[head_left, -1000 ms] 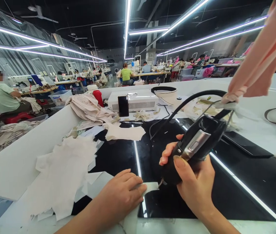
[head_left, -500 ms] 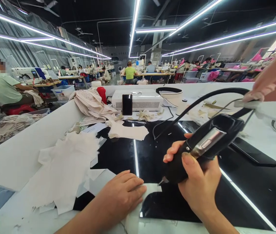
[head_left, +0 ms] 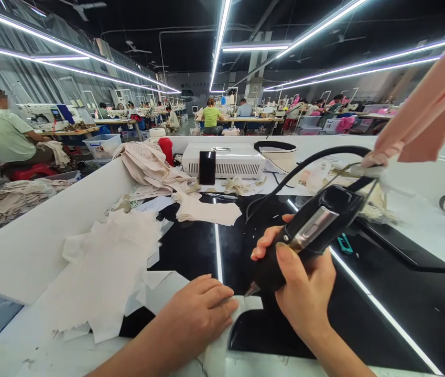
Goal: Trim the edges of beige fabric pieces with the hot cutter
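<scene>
My right hand (head_left: 306,283) is wrapped around a black corded hand cutter (head_left: 304,235), its thumb lying along the near side. The cutter tilts down to the left, with its pointed metal tip at the upper edge of a pale fabric piece (head_left: 251,302). I cannot tell whether the tip touches the cloth. My left hand (head_left: 201,314) lies palm down on that piece, fingers stretched out flat and partly covering it. Under both is a glossy black board (head_left: 364,324). A wire and a pink cloth strip (head_left: 414,110) run up from the cutter's back end.
Pale cut fabric (head_left: 108,277) is heaped on the left, with another stack (head_left: 210,211) farther back. A phone (head_left: 207,167) leans on a white vented box (head_left: 230,159). A teal object (head_left: 345,243) and a black slab (head_left: 406,246) lie right. Workers sit at sewing machines beyond.
My right hand and the cutter have shifted left, bringing the tip along the fabric's upper edge towards my left hand. The hanging pink strip has swung left too. My left hand stays in place.
</scene>
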Demonstrator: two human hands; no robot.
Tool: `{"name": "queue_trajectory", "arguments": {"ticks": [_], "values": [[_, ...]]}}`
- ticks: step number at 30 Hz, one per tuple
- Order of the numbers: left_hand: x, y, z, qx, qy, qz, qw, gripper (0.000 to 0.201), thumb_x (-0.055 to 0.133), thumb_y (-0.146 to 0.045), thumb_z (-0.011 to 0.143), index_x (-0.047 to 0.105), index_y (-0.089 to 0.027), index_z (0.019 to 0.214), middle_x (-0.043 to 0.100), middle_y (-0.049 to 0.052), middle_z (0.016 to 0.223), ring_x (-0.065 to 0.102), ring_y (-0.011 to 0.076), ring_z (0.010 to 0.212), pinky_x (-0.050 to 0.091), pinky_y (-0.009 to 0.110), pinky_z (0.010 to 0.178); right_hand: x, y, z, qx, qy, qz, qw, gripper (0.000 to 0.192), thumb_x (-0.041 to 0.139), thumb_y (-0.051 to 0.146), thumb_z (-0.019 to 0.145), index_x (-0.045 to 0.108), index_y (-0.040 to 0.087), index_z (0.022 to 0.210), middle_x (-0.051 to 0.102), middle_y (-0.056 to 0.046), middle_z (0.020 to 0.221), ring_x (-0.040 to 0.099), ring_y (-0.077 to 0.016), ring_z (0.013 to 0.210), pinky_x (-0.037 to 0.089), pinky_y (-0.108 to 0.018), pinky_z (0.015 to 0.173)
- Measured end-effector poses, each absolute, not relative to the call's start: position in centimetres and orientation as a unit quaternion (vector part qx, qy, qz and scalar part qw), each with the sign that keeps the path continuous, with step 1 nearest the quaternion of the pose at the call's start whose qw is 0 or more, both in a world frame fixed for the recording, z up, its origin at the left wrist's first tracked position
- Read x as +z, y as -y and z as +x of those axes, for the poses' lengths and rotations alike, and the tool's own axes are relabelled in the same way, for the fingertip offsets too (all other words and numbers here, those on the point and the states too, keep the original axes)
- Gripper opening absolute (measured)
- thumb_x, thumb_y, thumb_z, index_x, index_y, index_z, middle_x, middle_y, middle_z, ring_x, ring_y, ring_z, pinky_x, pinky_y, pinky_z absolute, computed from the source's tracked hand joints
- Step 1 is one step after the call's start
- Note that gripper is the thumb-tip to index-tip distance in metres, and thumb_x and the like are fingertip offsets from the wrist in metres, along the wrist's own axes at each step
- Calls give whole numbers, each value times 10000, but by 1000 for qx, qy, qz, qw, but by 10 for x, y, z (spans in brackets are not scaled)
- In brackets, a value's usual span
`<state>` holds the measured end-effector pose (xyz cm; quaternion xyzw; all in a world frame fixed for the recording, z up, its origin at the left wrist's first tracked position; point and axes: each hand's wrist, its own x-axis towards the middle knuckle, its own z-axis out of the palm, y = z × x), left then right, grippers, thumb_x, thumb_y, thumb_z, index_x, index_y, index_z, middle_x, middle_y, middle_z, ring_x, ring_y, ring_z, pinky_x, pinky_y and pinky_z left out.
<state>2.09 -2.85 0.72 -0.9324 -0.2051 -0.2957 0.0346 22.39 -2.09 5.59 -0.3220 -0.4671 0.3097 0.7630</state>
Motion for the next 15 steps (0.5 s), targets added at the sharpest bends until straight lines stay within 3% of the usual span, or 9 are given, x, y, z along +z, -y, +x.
{"name": "queue_trajectory", "arguments": {"ticks": [15], "values": [[7,24,15,-281,210,-936,16,231,505,-194,1220,725,-140,1262,788,72,1188,779,218,1076,693,410,1040,55,17,235,280,458,-345,770,322,888,404,976,727,309,1238,753,38,885,709,-149,688,654,-290,686]]}}
